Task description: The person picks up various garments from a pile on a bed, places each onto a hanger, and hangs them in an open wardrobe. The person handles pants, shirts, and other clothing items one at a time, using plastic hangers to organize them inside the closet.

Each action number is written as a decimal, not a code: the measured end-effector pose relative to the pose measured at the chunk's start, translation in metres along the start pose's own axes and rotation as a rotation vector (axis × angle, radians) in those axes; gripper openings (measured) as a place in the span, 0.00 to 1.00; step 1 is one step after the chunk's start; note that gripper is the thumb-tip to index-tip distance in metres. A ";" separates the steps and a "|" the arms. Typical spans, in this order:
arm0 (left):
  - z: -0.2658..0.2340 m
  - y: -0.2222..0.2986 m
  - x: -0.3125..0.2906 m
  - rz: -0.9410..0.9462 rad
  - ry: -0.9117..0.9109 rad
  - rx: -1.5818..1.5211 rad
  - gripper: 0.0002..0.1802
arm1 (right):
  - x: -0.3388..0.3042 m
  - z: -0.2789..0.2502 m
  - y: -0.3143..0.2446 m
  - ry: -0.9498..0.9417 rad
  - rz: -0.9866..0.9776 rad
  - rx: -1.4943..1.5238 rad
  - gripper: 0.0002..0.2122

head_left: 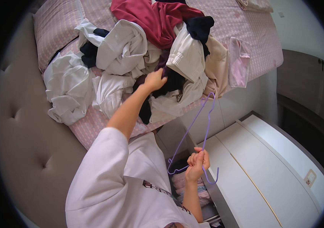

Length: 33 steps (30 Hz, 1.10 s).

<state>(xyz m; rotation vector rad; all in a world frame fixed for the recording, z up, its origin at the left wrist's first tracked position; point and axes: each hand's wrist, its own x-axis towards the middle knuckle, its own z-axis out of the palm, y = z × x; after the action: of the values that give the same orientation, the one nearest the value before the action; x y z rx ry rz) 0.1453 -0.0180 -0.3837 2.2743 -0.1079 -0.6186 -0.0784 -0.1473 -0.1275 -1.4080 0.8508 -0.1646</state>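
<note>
- Head view, my only one: my left hand [155, 80] is closed on a dark purple garment [163, 61] in the middle of the clothes pile, though its fingertips are mostly hidden.
- My right hand [197, 164] grips a purple hanger [209, 121] in a fist, above an open drawer (folded pink cloths [181, 182] show inside).
- The hanger's hook curves just right of that fist; its far end reaches the bed's edge, by a beige garment [218, 62].
- On the bed [262, 49], I see a red garment [158, 22] beyond my left hand, white garments [68, 87] to its left, and a pink packet [239, 64] right of the pile.
</note>
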 end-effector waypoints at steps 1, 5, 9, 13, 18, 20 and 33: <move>0.001 0.002 -0.014 -0.002 0.020 -0.082 0.19 | 0.001 -0.001 0.000 -0.002 0.003 -0.005 0.11; -0.004 -0.005 -0.079 -0.034 -0.056 -0.119 0.18 | 0.003 -0.001 0.002 -0.022 -0.002 -0.040 0.11; -0.020 -0.019 -0.127 -0.248 -0.119 0.147 0.19 | 0.006 -0.001 0.000 -0.033 0.019 -0.030 0.11; -0.033 -0.047 -0.126 -0.322 0.082 0.288 0.17 | 0.007 -0.001 0.001 -0.027 0.036 -0.006 0.11; -0.069 -0.033 -0.069 -0.309 0.381 -0.726 0.15 | 0.005 -0.012 0.001 0.004 0.023 -0.016 0.11; -0.115 0.017 -0.042 -0.231 0.301 -1.189 0.15 | 0.004 -0.017 0.004 0.013 0.009 -0.022 0.11; -0.270 0.153 0.041 0.399 0.691 -1.053 0.15 | -0.003 -0.024 0.012 0.033 0.062 0.027 0.11</move>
<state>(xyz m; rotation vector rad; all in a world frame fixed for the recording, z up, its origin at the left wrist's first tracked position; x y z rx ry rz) 0.3232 0.0409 -0.1332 1.2618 0.0911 0.3104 -0.0999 -0.1617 -0.1356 -1.3551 0.9150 -0.1515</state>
